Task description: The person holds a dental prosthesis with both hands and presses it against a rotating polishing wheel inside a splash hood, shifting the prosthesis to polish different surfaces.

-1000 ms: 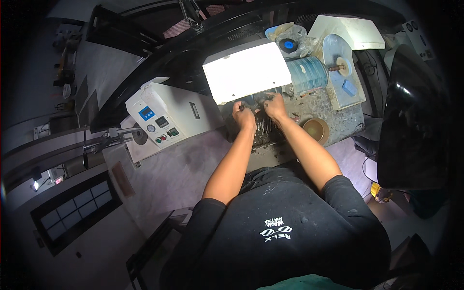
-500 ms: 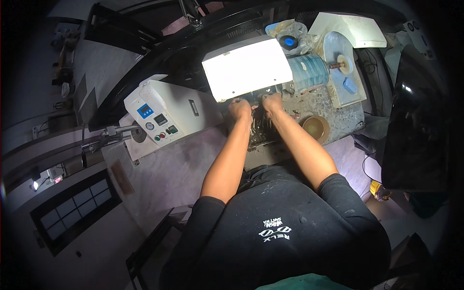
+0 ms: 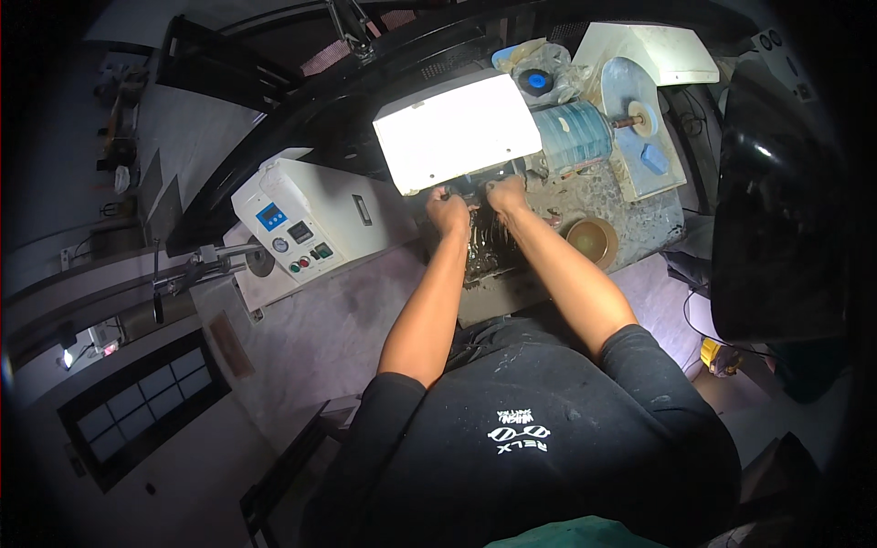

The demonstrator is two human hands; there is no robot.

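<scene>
Both arms reach forward to the front edge of a white hood [image 3: 457,132]. My left hand [image 3: 448,216] is closed just below the hood's lower left edge. A short way to its right, my right hand [image 3: 508,195] is closed too, knuckles up. Between and beneath them lies a dark, wet, shiny trough area [image 3: 482,245]. Whatever the fingers grip is dark and mostly hidden by the hands and the hood, so its kind cannot be made out.
Right of my hands, a brown round bowl [image 3: 593,242] stands on the grimy worktop [image 3: 644,224]. Behind it lie a clear bluish water bottle [image 3: 571,137], a wheel on a spindle [image 3: 639,120] and a blue block [image 3: 653,159]. A white control box [image 3: 315,215] stands left.
The whole view has shifted slightly left. Both hands stay closed at the hood's front edge, with only a slight shift in the left hand's position.
</scene>
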